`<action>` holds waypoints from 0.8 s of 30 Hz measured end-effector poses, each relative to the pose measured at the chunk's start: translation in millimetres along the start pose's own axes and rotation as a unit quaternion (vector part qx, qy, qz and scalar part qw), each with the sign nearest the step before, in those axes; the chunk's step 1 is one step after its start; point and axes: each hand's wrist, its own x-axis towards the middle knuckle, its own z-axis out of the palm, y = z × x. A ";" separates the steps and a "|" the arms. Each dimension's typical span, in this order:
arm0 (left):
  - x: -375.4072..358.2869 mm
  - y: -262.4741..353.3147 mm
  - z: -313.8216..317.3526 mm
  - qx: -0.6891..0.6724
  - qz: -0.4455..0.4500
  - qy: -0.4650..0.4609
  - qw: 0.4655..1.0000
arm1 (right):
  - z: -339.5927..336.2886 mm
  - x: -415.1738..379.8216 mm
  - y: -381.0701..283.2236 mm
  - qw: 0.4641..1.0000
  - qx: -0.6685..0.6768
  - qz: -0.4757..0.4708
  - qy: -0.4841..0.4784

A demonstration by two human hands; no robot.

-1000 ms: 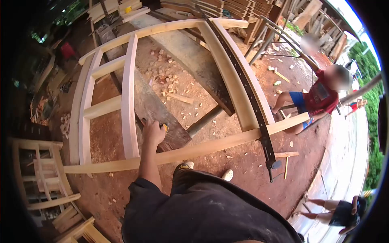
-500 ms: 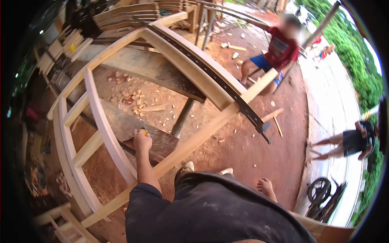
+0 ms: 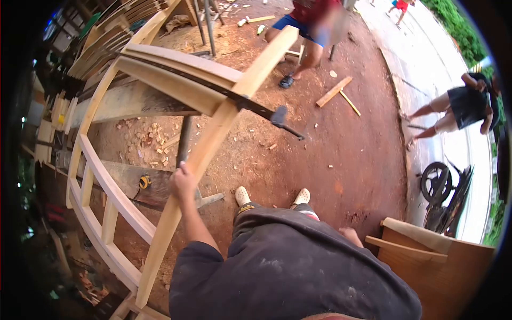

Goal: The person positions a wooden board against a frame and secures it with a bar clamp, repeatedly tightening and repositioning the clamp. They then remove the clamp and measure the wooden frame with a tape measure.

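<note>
My left hand [image 3: 184,186] is closed round the long light wooden rail [image 3: 213,141] of a large curved frame. A dark metal bar clamp [image 3: 256,108] with holes lies across the frame and crosses the rail above my hand. Curved slats and short crosspieces [image 3: 110,220] join the rail at the lower left. On a dark board [image 3: 160,184] left of my hand rests a yellow tape measure [image 3: 144,182]. My right hand [image 3: 350,235] hangs by my right side, partly hidden by my shirt; its fingers are too unclear to read.
A person in blue shorts [image 3: 313,33] sits beyond the frame. Another person [image 3: 464,104] stands on the paved strip at the right, near a black wheel [image 3: 436,182]. Wood offcuts [image 3: 333,92] lie on the red ground. A brown wooden piece [image 3: 421,266] stands at the lower right.
My left hand has let go of the tape measure on the board and taken hold of the rail. The view has shifted, so the frame appears farther left and the wooden piece at lower right shows more.
</note>
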 end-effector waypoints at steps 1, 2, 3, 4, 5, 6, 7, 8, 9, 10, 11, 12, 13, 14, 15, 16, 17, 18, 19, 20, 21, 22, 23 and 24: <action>1.6 -5.2 0.5 -0.025 0.002 0.005 1.000 | -4.2 3.4 -21.5 0.986 0.128 0.048 0.096; -10.0 15.6 -23.5 -0.044 -0.031 -0.039 0.998 | -14.9 8.9 -30.1 0.945 0.250 0.097 0.190; -2.1 3.7 -13.0 -0.046 -0.015 -0.039 0.998 | -33.7 17.4 -26.9 0.926 0.315 0.074 0.193; 11.3 -17.6 0.3 -0.046 0.001 -0.035 0.998 | -50.5 28.2 -23.6 0.903 0.379 0.050 0.194; 15.7 -27.7 6.0 -0.036 0.009 -0.031 0.999 | -63.7 35.4 -22.4 0.893 0.396 0.037 0.210; 19.5 -34.0 9.9 -0.048 0.005 -0.012 0.999 | -76.8 38.2 -22.6 0.882 0.412 0.024 0.228; 20.1 -31.2 11.9 -0.063 0.001 0.006 0.998 | -89.0 37.1 -23.8 0.895 0.387 0.041 0.218; 16.2 -24.8 13.0 -0.059 0.006 0.010 0.998 | -101.0 33.5 -22.5 0.900 0.376 0.044 0.215; 12.8 -19.4 13.4 -0.033 -0.024 0.034 0.999 | -107.8 38.4 -11.6 0.889 0.398 0.039 0.224; 10.7 -13.0 13.5 -0.011 -0.059 0.060 0.996 | -112.8 52.0 13.9 0.879 0.416 0.030 0.233; 10.2 -7.7 11.0 -0.014 -0.069 0.067 0.995 | -117.8 68.4 38.2 0.881 0.412 0.062 0.223; 10.7 -0.1 6.7 -0.008 -0.096 0.064 0.993 | -124.9 78.0 57.3 0.885 0.403 0.094 0.214; 12.3 5.5 6.1 -0.006 -0.126 0.061 0.990 | -127.3 75.3 66.9 0.904 0.359 0.082 0.220; 16.1 8.0 9.8 -0.014 -0.142 0.067 0.987 | -131.2 75.9 65.3 0.920 0.313 0.068 0.226; 20.9 8.1 13.7 0.005 -0.153 0.084 0.985 | -142.4 83.1 52.1 0.927 0.298 0.058 0.221; 23.1 8.3 18.6 0.024 -0.163 0.100 0.981 | -153.2 91.6 37.2 0.941 0.253 0.076 0.210; 19.8 13.8 13.5 0.020 -0.179 0.103 0.978 | -164.0 102.2 24.2 0.952 0.208 0.096 0.201; 14.0 25.8 -0.8 0.043 -0.204 0.093 0.974 | -171.8 107.1 6.3 0.959 0.164 0.120 0.195; 13.7 38.3 1.1 0.068 -0.222 0.076 0.970 | -175.3 101.5 -17.5 0.962 0.124 0.149 0.194; 28.5 5.6 14.9 0.142 -0.219 0.072 0.963 | -180.9 103.8 -48.8 0.909 0.256 0.214 0.248; 18.1 36.4 6.0 0.044 -0.289 0.092 0.952 | -192.9 108.4 -80.9 0.915 0.231 0.208 0.258; 16.7 34.0 4.8 0.063 -0.266 0.086 0.958 | -211.6 118.3 -101.4 0.920 0.207 0.201 0.265; 28.8 -18.3 26.2 0.102 -0.157 0.117 0.975 | -228.2 130.5 -108.1 0.915 0.211 0.201 0.280; 55.8 -105.8 55.9 0.217 0.070 0.239 0.944 | -240.0 143.9 -118.3 0.941 0.170 0.130 0.263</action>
